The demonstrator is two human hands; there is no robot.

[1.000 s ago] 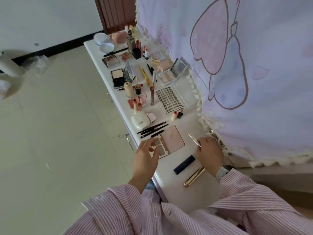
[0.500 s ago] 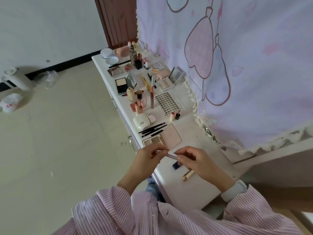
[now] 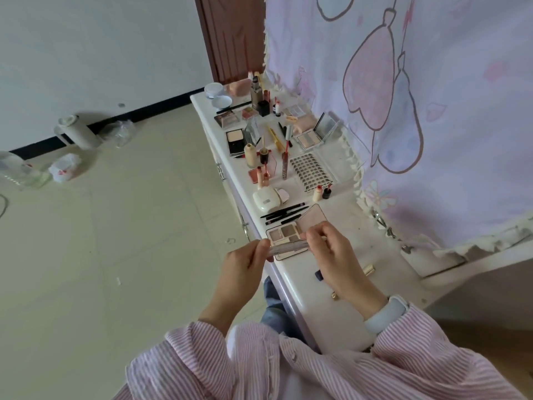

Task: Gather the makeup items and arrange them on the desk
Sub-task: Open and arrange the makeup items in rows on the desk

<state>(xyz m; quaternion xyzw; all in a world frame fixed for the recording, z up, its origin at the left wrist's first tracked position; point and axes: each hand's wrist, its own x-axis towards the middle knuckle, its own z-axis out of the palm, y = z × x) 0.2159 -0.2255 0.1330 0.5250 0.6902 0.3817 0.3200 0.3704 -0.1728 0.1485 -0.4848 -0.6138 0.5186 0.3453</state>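
Both hands hold a slim silvery tool, perhaps tweezers, level above the near part of the white desk. My left hand pinches its left end and my right hand pinches its right end. Just behind it lies an open eyeshadow palette with a pink lid. Under my right wrist a dark blue tube and a gold tube lie on the desk, partly hidden.
Many makeup items cover the desk farther back: black pencils, a white compact, a lash tray, bottles, palettes. A pink printed curtain hangs along the right. Bags and a white cylinder sit on the floor at left.
My right hand lifted the silvery tool from the desk and brought it leftward. My left hand left the palette and took hold of the tool's other end.
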